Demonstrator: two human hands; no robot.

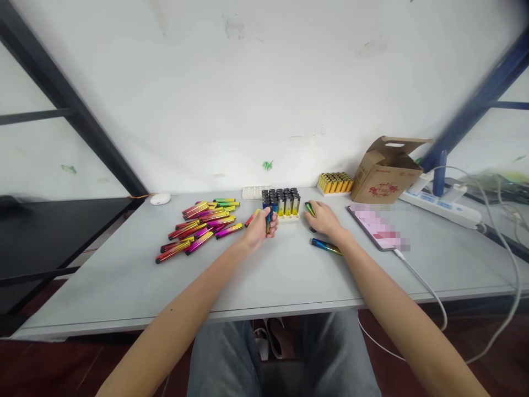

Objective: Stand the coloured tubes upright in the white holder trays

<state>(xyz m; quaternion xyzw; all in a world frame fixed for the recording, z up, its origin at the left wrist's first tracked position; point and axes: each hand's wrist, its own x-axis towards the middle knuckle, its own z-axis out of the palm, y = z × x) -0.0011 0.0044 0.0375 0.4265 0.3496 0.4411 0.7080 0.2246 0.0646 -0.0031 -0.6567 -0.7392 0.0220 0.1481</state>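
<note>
My left hand (261, 226) is closed round a blue-and-yellow shiny lighter-like tube (268, 221), held roughly upright. Just behind it, several similar tubes (288, 205) with black tops stand in rows in a white holed tray (294, 218). To the right of that tray, my right hand (324, 219) has its fingers closed on a green-and-black tube (309, 209) low over the table. A blue-and-gold tube (326, 246) lies by my right wrist. Partly hidden behind my left hand is a red tube (249, 219).
A loose pile of red, purple, yellow and green tubes (202, 223) lies on the left. At the back stand an empty white tray (252, 192), a tray of yellow tubes (335, 183) and a cardboard box (382, 176). A charging phone (374, 227) and a power strip (444, 208) are on the right.
</note>
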